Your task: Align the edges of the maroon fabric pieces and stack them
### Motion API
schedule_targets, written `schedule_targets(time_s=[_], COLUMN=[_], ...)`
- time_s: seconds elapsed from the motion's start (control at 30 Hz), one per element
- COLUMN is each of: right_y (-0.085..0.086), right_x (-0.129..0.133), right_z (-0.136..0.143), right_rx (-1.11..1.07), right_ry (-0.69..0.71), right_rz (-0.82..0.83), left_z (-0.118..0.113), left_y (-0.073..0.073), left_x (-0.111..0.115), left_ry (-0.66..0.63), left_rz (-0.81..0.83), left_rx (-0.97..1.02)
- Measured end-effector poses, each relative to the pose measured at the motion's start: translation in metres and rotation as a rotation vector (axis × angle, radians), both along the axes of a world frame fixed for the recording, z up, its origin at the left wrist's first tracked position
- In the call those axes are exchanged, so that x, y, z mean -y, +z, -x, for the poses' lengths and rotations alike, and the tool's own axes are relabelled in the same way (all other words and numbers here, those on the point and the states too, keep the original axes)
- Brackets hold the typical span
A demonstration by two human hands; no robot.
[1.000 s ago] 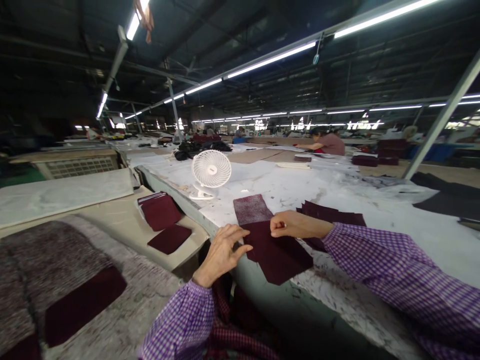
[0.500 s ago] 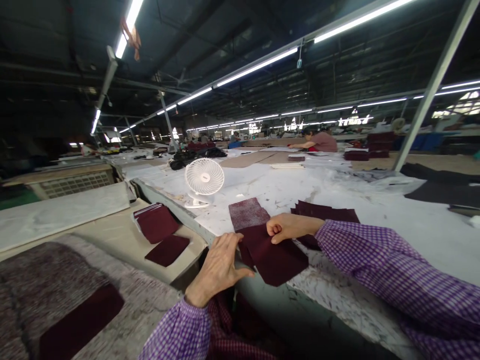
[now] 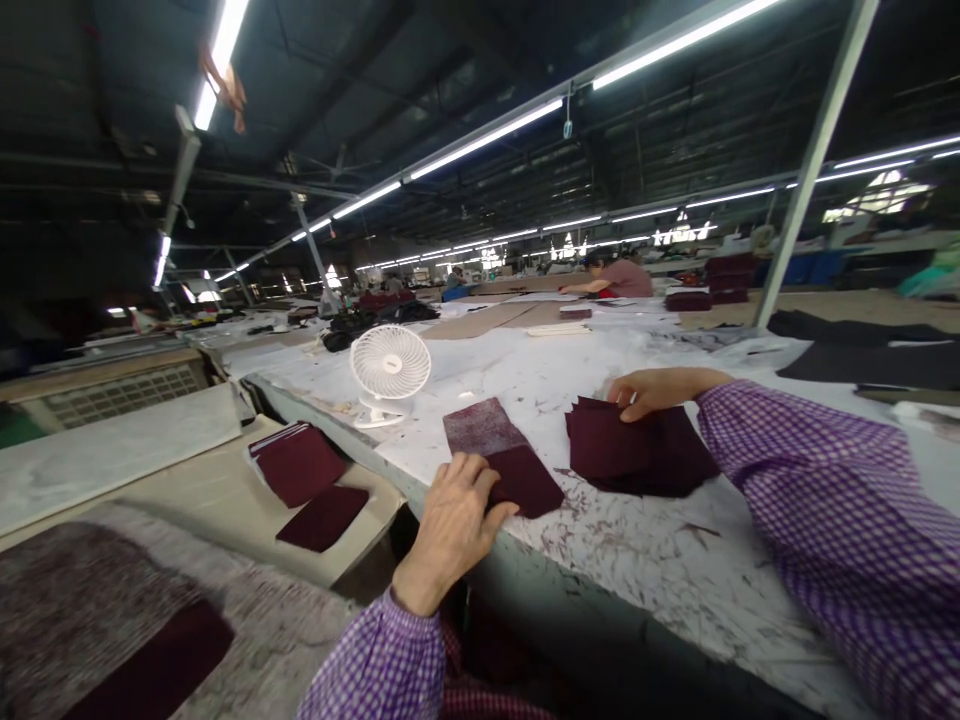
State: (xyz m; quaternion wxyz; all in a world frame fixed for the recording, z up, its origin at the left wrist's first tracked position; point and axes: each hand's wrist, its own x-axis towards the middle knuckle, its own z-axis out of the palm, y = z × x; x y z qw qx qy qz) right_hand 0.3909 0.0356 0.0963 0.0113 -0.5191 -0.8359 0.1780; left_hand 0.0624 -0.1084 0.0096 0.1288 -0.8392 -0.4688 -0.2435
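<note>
My left hand (image 3: 454, 525) rests at the table's near edge on a dark maroon fabric piece (image 3: 529, 480). Its fingers lie over the left side of the cloth, with the thumb apart. Under and beyond that piece shows a speckled, greyish-maroon rectangle (image 3: 480, 425). To the right is a slightly fanned stack of maroon fabric pieces (image 3: 637, 450). My right hand (image 3: 660, 390) reaches to the back edge of this stack, thumb and fingers closed on the upper cloth. How many layers it pinches is hidden.
A white fan (image 3: 391, 365) stands behind the cloth on the white-covered table (image 3: 465, 350). More maroon pieces (image 3: 300, 465) lie on a beige surface at left, and another (image 3: 157, 660) on a speckled board. Dark cloth (image 3: 870, 365) lies far right. A person (image 3: 626, 278) leans over a table behind.
My right hand has let go of the raised maroon piece and moved right to the stack. That piece now lies flat by my left hand. The view has shifted slightly right.
</note>
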Motion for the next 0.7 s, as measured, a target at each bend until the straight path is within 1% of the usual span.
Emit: schedule_targets(time_s=[0.03, 0.07, 0.1, 0.17, 0.23, 0.3, 0.37, 0.4, 0.47, 0.57, 0.63, 0.7], right_y=[-0.001, -0.001, 0.000, 0.004, 0.008, 0.007, 0.001, -0.004, -0.016, -0.030, -0.034, -0.034], right_x=[-0.002, -0.003, -0.002, 0.005, 0.017, 0.031, 0.046, 0.052, 0.062, 0.069, 0.069, 0.066], right_z=[-0.003, -0.002, 0.001, 0.016, 0.037, 0.061, 0.085, 0.096, 0.114, 0.129, 0.133, 0.134], right_rx=[0.045, 0.062, 0.057, 0.004, -0.063, -0.101, -0.076, -0.044, 0.021, 0.068, 0.004, -0.151], right_ry=[-0.038, -0.047, -0.026, 0.082, 0.223, 0.353, 0.446, 0.478, 0.559, 0.620, 0.612, 0.567], right_rz=[-0.065, -0.125, -0.170, -0.189, -0.118, 0.002, 0.110, 0.117, 0.034, -0.196, -0.311, -0.415], left_z=[-0.007, -0.013, -0.018, -0.024, -0.024, -0.020, -0.016, -0.014, -0.013, -0.017, -0.019, -0.020], left_y=[0.000, 0.000, 0.000, -0.003, -0.007, -0.011, -0.016, -0.018, -0.019, -0.016, -0.013, -0.011], left_x=[-0.001, -0.002, -0.003, -0.006, -0.010, -0.015, -0.020, -0.021, -0.022, -0.018, -0.017, -0.019], left_ry=[-0.035, -0.069, -0.096, -0.109, -0.068, -0.028, -0.017, -0.015, 0.001, -0.010, -0.034, -0.013], left_rz=[0.027, 0.055, 0.080, 0.121, 0.148, 0.168, 0.176, 0.177, 0.172, 0.178, 0.175, 0.157], left_rx=[-0.011, -0.019, -0.025, 0.007, 0.101, 0.188, 0.222, 0.221, 0.222, 0.259, 0.277, 0.281])
